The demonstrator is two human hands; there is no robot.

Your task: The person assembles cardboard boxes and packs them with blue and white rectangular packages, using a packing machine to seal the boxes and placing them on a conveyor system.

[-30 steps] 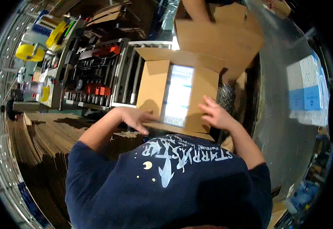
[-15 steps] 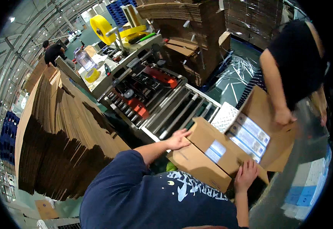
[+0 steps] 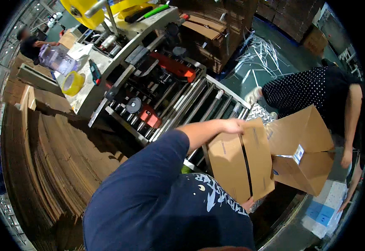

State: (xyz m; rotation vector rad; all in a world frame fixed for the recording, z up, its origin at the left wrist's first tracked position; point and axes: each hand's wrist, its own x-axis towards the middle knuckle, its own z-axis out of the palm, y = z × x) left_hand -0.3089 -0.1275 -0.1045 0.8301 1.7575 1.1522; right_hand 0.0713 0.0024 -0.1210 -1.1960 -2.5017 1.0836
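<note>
"Two broad flaps face us on the brown carton, with a dark gap between them. Where do we place the carton?"

"We find it tilted in front of the person's chest, at the near end of the roller conveyor."

"How do the hands stand?"

"We see the left hand closed over the carton's far edge. Of the right hand only a part shows at the near edge; we cannot tell how firmly it holds."

"What could go wrong from here?"

"We judge that a weak hold at the near edge could let the carton twist or slip, and that the unsealed flaps could spring apart. Just beside it stands an open carton; a careless swing could knock the two together. Whether they already touch, we cannot tell."

"And farther out?"

"Up the conveyor we note red guides, on which a skewed carton could catch. At the right, a co-worker's hand hangs near the open carton, so fingers might be pinched between the cartons. On the bench lie a yellow tape roll and a cutter."
</note>
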